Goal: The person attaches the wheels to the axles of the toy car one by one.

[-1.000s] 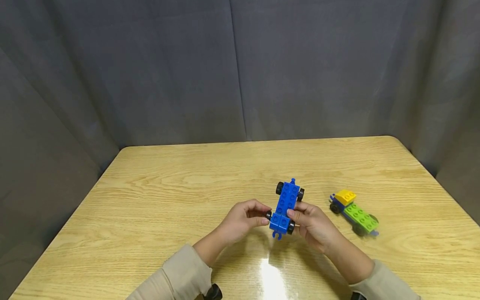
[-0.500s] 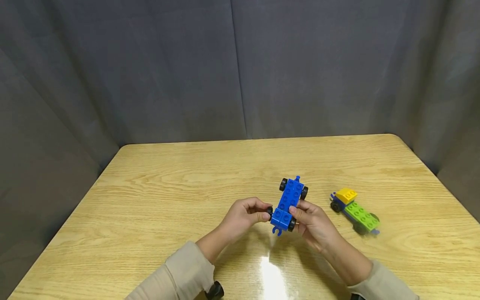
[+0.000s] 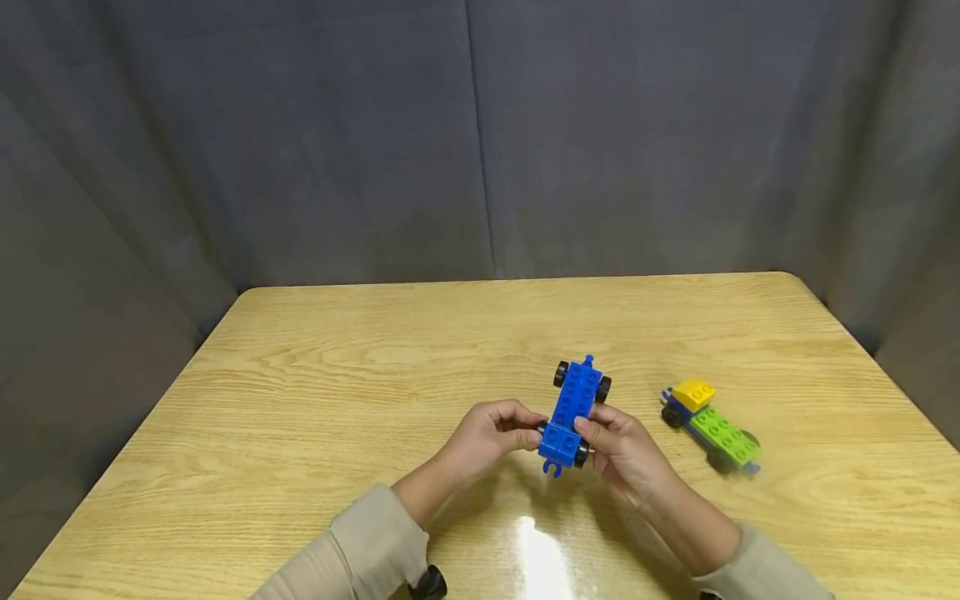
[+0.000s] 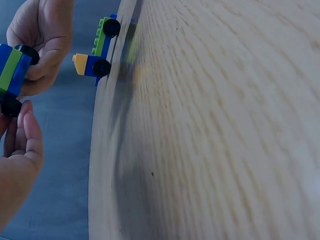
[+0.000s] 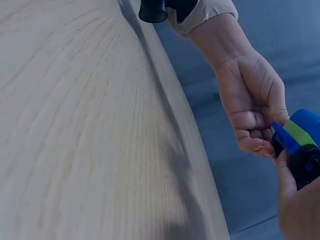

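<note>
A blue toy car (image 3: 573,400) of building bricks, with black wheels and a hook at its near end, is held up above the table. A green layer (image 4: 8,72) shows between its blue parts in the left wrist view. My left hand (image 3: 483,437) pinches the near left wheel (image 4: 10,106) between thumb and fingers. From the other side my right hand (image 3: 630,454) grips the body, thumb on the studded top and fingers underneath. In the right wrist view the two hands meet at the car's end, and part of the car is cut off by the frame.
A second toy car (image 3: 716,432), with a green studded brick, a yellow sloped brick (image 3: 693,393) and black wheels, stands on the wooden table (image 3: 360,367) to the right of my right hand. Grey curtains (image 3: 337,150) hang behind the table and at its sides.
Both hands keep their hold. The blue car shifted slightly up and right with a small turn, then came back down and left. The second car stays in place.
</note>
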The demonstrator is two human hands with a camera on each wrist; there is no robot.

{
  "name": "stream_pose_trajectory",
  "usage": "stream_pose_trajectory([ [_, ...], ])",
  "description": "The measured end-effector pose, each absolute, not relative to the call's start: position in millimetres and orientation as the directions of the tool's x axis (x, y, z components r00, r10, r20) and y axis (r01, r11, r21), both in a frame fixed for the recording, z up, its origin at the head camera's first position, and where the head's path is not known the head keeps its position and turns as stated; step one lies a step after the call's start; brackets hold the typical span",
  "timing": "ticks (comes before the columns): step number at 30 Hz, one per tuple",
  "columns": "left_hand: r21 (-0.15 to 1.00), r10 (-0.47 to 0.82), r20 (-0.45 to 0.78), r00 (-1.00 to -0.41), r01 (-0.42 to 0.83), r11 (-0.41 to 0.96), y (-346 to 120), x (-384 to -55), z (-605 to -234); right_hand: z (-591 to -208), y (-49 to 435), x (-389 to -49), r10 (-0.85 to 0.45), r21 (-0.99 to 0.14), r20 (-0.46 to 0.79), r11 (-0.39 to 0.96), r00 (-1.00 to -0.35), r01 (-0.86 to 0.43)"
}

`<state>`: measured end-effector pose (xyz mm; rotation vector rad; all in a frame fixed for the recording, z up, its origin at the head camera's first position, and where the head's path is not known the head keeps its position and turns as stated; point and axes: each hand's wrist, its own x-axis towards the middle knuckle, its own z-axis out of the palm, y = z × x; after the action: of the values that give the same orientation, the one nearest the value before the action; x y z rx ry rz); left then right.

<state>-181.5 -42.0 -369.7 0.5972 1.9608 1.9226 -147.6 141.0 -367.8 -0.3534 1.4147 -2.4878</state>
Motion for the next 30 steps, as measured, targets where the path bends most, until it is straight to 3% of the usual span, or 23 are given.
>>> stream_pose_trajectory([
  [13,1.0,0.499,-0.02,-0.867,-0.007,0.028,-44.8,-180.8,-367.1,-366.6,138.4,-148.8,-0.255,-0.87,-0.071,-0.457,-0.964,0.185],
  [24,0.988,0.525,-0.07,-0.848,-0.133,-0.083,-45.3,-174.1,-365.6,-365.8,137.6,-148.3,-0.208,-0.846,-0.067,-0.506,-0.976,0.166],
  [30,0.984,0.527,-0.062,-0.848,-0.14,-0.108,-40.7,-169.9,-365.2,-368.1,138.1,-149.1,-0.209,-0.819,-0.017,-0.559,-0.978,0.134],
])
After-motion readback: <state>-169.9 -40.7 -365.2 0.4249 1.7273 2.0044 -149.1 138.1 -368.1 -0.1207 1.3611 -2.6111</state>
